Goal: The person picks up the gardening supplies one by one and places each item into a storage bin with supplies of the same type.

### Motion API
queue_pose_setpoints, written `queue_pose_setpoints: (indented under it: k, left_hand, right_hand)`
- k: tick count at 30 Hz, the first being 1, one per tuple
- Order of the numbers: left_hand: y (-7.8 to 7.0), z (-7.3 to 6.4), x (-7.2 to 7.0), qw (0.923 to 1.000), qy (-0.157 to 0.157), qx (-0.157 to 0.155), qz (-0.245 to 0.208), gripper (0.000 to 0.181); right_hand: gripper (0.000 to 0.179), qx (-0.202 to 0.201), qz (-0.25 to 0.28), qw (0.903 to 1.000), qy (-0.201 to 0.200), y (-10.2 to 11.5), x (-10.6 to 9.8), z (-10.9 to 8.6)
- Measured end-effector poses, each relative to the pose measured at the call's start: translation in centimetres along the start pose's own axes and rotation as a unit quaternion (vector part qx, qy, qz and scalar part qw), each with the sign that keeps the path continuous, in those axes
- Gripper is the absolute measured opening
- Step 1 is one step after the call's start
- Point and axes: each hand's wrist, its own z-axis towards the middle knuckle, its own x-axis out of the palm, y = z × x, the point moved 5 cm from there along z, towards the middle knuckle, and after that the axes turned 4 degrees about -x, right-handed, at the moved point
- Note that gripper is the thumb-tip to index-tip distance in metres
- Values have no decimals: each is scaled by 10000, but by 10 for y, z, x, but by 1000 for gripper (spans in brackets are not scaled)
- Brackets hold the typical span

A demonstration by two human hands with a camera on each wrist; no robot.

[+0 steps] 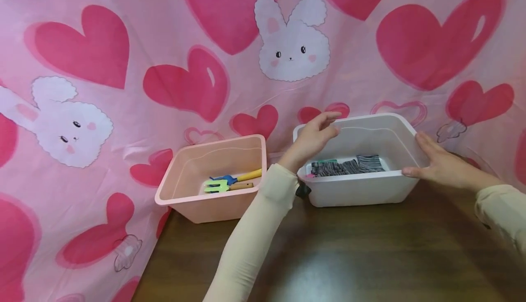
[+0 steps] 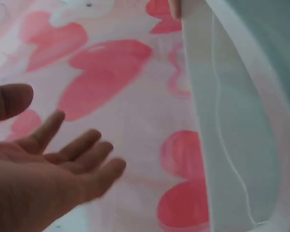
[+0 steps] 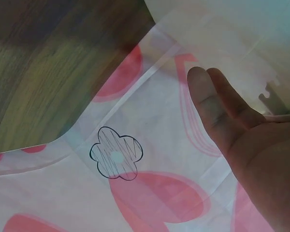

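Observation:
A white plastic bin (image 1: 361,190) stands on the table, with folded grey-and-black striped knit pieces (image 1: 347,168) on its floor. Over the bin's left end is my left hand (image 1: 314,137), its fingers loosely extended and holding nothing. The left wrist view shows that hand (image 2: 63,169) apart from the bin's rim (image 2: 246,53). My right hand (image 1: 441,163) is at the bin's right end, thumb by the front corner and straight fingers along the outer side. In the right wrist view this hand (image 3: 241,140) has extended fingers; exact contact is blurred.
Left of the white bin stands a pink bin (image 1: 186,204) holding a green hand fork (image 1: 218,185) with a wooden handle and a blue tool with a yellow handle (image 1: 249,175). A pink heart-patterned cloth (image 1: 230,87) hangs behind. Brown wooden table (image 1: 353,247) lies in front.

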Motion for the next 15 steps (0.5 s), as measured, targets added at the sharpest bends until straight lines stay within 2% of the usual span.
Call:
queue_pose_setpoints:
  k: [3,6,8,11,15]
  left_hand:
    - [-7,-19,0,9974,469,537,104,47]
    - [-7,-40,0,9914,767,992,384,50]
    - [-3,-53,-2,9868,716,1178,848,51]
    - [9,-73,-8,9779,425,1295,1586,52]
    - [28,-96,-17,9656,-24,1137,2337,53]
  right_hand:
    - [121,12,-29,10000,6,-6,-3,4]
    - [118,55,-45,10000,-62,-14,-6,5]
    - [117,90,-28,9998,-191,-19,-6,0]
    - [116,188,-78,9988,-451,-22,-5,-10]
    - [115,246,-273,9935,-1081,-14,-2,-26]
